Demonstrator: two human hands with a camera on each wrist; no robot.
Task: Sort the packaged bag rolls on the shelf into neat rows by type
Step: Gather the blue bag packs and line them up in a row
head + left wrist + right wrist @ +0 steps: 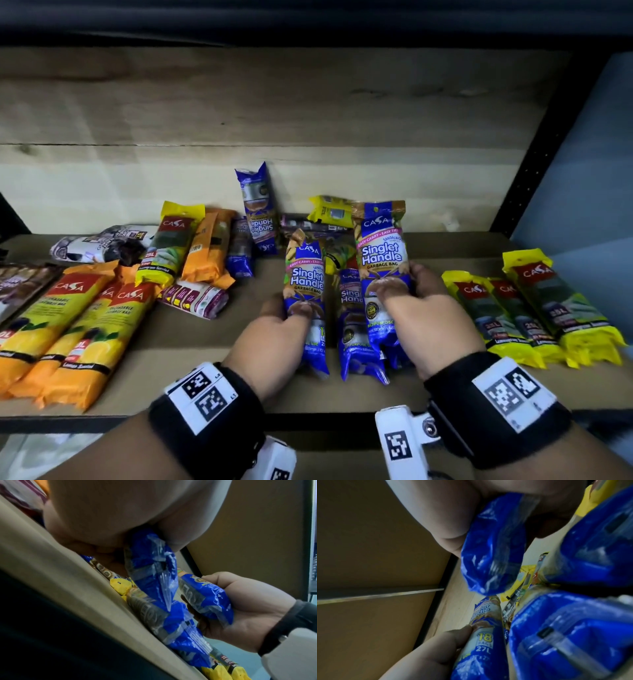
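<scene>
Two blue "Singlet Handle" garbage bag packs are held upright over the wooden shelf (445, 246). My left hand (286, 317) grips the left blue pack (306, 274) near its lower half, thumb across the front. My right hand (411, 287) grips the taller right blue pack (382, 253) around its middle. A third blue pack (354, 329) lies flat between them. In the left wrist view my left hand (120, 520) holds its blue pack (150, 568). In the right wrist view my right hand (447, 520) wraps its blue pack (493, 547).
Another blue pack (257, 209) leans on the back wall. Green-and-yellow packs (534, 308) lie in a row at the right. Orange-yellow packs (72, 325) lie at the left, with a mixed pile (191, 246) and a purple-white pack (197, 298) behind.
</scene>
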